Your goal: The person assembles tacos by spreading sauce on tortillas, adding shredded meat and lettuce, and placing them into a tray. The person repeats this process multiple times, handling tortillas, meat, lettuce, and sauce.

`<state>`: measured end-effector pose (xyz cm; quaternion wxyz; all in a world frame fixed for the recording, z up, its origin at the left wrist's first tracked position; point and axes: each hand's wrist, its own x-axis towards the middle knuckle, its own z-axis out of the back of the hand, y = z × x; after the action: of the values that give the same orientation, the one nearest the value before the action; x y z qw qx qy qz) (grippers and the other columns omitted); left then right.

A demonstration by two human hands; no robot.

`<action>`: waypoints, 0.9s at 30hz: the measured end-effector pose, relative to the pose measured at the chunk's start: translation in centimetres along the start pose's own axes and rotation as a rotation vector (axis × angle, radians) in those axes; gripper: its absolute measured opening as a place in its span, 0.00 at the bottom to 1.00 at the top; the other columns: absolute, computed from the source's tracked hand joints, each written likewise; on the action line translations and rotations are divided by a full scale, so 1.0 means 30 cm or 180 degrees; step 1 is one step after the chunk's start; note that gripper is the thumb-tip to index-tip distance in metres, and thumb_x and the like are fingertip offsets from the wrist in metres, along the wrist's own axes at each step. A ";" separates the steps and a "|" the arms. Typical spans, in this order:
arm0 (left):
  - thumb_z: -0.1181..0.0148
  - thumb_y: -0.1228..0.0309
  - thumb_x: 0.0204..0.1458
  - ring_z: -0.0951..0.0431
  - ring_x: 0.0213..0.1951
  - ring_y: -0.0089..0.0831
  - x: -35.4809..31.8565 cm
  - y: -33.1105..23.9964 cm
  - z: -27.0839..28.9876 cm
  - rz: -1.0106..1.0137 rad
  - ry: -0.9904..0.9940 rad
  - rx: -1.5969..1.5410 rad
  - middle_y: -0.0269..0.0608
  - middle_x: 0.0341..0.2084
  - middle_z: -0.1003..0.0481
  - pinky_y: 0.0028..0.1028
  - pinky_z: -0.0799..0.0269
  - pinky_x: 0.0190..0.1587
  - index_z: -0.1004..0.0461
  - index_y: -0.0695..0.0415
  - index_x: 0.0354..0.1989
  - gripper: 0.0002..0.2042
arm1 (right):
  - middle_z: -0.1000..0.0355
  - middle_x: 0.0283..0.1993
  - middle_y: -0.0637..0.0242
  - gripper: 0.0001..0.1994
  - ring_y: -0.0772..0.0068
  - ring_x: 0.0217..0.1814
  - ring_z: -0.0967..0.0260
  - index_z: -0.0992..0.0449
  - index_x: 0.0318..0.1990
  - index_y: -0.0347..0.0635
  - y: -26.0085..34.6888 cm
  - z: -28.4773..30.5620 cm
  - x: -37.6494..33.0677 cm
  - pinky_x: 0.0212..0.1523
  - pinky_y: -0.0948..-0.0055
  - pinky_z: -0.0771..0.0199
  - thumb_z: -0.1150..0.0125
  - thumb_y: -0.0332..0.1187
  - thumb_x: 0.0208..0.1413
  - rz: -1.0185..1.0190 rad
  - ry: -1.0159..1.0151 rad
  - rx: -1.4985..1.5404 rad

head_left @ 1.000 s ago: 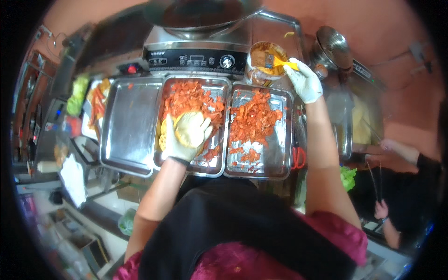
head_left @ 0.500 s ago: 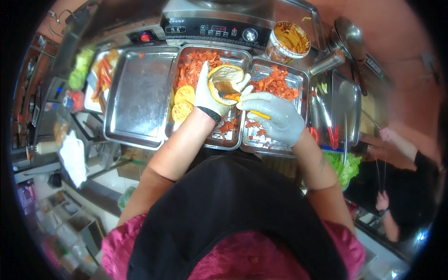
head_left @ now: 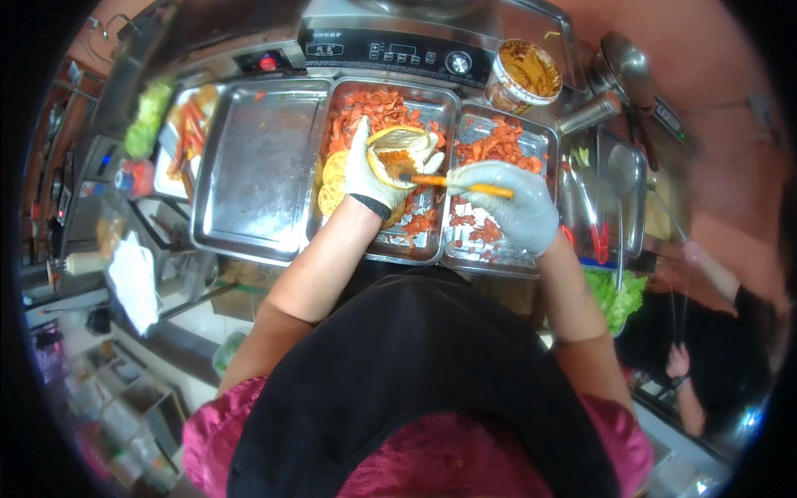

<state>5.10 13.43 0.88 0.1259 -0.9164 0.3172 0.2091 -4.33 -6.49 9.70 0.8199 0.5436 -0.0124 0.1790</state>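
My gloved left hand [head_left: 366, 174] cups a round bread pocket [head_left: 383, 137] with a yellow rim, spread apart so that its brown-smeared inside shows. In my right hand [head_left: 513, 207], also gloved, is a brush with an orange handle [head_left: 432, 180]. Its dark tip is at the mouth of the pocket. Both hands are above a metal tray [head_left: 452, 104] of chopped red-orange meat [head_left: 378, 106], where yellow round breads [head_left: 334, 178] lie along the left side. A second tray of chopped meat [head_left: 498, 145] is beneath and beyond my right hand.
To the left lies a bare metal tray [head_left: 257, 178]. An open tub of brown sauce [head_left: 525, 75] stands at the back right, near a control panel [head_left: 398, 54]. Red-handled tongs [head_left: 598, 236] and lettuce [head_left: 614, 299] are on the right, where another person [head_left: 706, 349] stands.
My right hand has moved slightly right and down, drawing the brush partly back from inside the bread pocket, so more of its handle shows. The left hand still holds the bread.
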 end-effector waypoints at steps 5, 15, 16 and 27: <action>0.50 0.46 0.60 0.24 0.51 0.48 -0.025 0.073 -0.016 0.0281 -0.0148 0.0060 0.51 0.50 0.25 0.51 0.26 0.53 0.27 0.57 0.53 0.27 | 0.23 0.44 0.56 0.11 0.57 0.45 0.22 0.21 0.47 0.40 -0.028 -0.052 0.066 0.45 0.69 0.21 0.36 0.24 0.55 0.0763 -0.0367 -0.0825; 0.51 0.43 0.60 0.28 0.57 0.49 -0.010 0.046 0.035 0.0084 -0.0345 0.0046 0.51 0.56 0.29 0.55 0.31 0.58 0.29 0.55 0.57 0.29 | 0.22 0.46 0.56 0.14 0.56 0.45 0.22 0.21 0.49 0.43 -0.008 -0.078 0.004 0.44 0.67 0.20 0.35 0.23 0.54 0.0814 -0.0488 -0.0873; 0.52 0.43 0.60 0.28 0.57 0.49 -0.011 0.057 0.027 0.0121 -0.0339 0.0090 0.51 0.56 0.29 0.56 0.31 0.59 0.29 0.56 0.57 0.29 | 0.22 0.45 0.56 0.14 0.56 0.45 0.22 0.21 0.49 0.43 -0.005 -0.099 0.003 0.44 0.67 0.20 0.35 0.23 0.54 0.0746 -0.0345 -0.0831; 0.52 0.44 0.60 0.30 0.59 0.56 -0.006 0.044 0.056 -0.0013 -0.0025 -0.0102 0.57 0.59 0.32 0.60 0.35 0.61 0.32 0.59 0.60 0.31 | 0.21 0.46 0.57 0.12 0.59 0.47 0.21 0.20 0.47 0.42 -0.012 -0.115 -0.018 0.47 0.67 0.21 0.37 0.22 0.55 0.0642 -0.0591 -0.0739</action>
<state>3.62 13.12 -0.64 0.1129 -0.9181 0.3114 0.2175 -5.33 -3.67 7.86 0.8504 0.4555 -0.1631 0.2068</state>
